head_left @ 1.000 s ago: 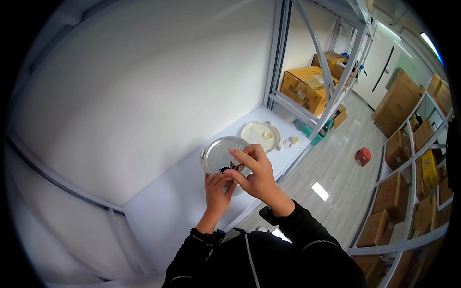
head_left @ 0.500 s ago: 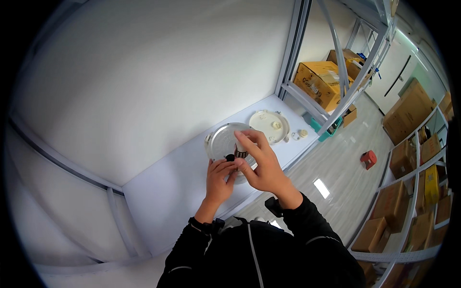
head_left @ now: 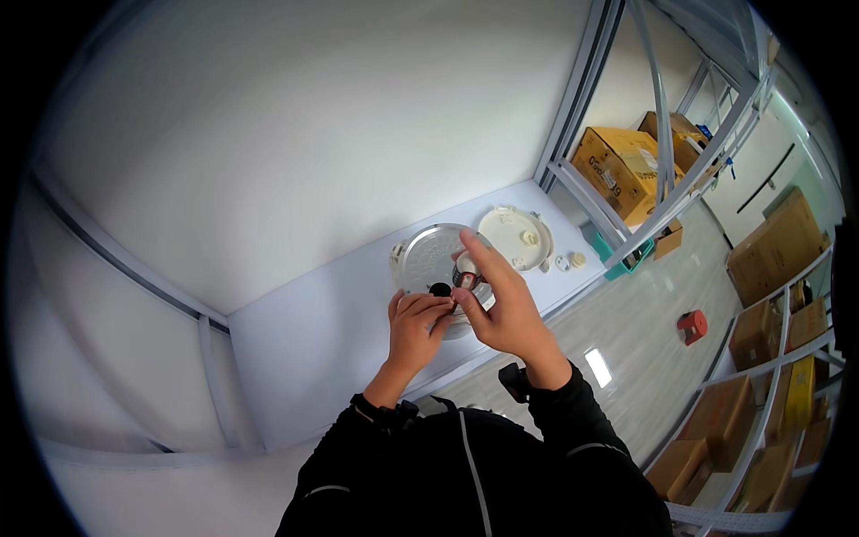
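At the frame centre I see my left hand (head_left: 419, 320) fingers pinching a small black part (head_left: 440, 289) over the round metal plate (head_left: 428, 259) on the counter (head_left: 313, 331), right hand (head_left: 506, 300) fingers clamped on a small white piece (head_left: 465, 266) just right of it.

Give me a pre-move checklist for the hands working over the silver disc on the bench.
1. Left hand touching the small black part: ok.
2. Right hand holding the small white piece: ok.
3. Silver round plate lying flat on the white bench: ok.
4. White round lid apart from the plate: ok.
5. Two small white parts away from the bench edge: ok.
6. Black part seated: cannot tell.
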Motion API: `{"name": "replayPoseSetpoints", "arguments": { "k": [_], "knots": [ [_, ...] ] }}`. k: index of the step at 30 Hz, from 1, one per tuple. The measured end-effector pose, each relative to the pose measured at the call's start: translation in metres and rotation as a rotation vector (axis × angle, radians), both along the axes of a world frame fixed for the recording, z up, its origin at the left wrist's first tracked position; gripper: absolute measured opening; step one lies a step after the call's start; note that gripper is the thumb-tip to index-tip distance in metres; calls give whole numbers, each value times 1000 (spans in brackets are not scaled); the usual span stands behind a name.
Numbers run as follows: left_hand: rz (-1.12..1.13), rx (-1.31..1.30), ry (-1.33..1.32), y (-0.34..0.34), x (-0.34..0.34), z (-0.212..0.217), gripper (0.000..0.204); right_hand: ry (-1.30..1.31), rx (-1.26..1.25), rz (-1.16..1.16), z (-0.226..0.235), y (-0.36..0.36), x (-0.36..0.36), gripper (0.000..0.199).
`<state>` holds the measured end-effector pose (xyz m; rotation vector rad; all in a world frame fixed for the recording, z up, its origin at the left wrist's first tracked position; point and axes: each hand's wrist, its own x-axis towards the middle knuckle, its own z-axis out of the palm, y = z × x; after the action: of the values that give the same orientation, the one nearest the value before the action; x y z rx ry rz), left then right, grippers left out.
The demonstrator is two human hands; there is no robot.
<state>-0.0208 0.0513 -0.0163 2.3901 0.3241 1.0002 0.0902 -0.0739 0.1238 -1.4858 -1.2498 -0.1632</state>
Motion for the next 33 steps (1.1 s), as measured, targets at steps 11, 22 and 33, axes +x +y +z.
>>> {"name": "replayPoseSetpoints", "arguments": {
  "k": [11, 22, 33],
  "knots": [
    [107, -6, 54, -35, 21, 8, 12, -114, -42, 23, 8, -18, 30, 74],
    [271, 37, -31, -72, 49, 6, 11, -212, 76, -26, -12, -42, 66, 72],
    [380, -247, -185, -85, 68, 19, 32, -145, 243, -40, -27, -77, 107, 68]
  ]
}}
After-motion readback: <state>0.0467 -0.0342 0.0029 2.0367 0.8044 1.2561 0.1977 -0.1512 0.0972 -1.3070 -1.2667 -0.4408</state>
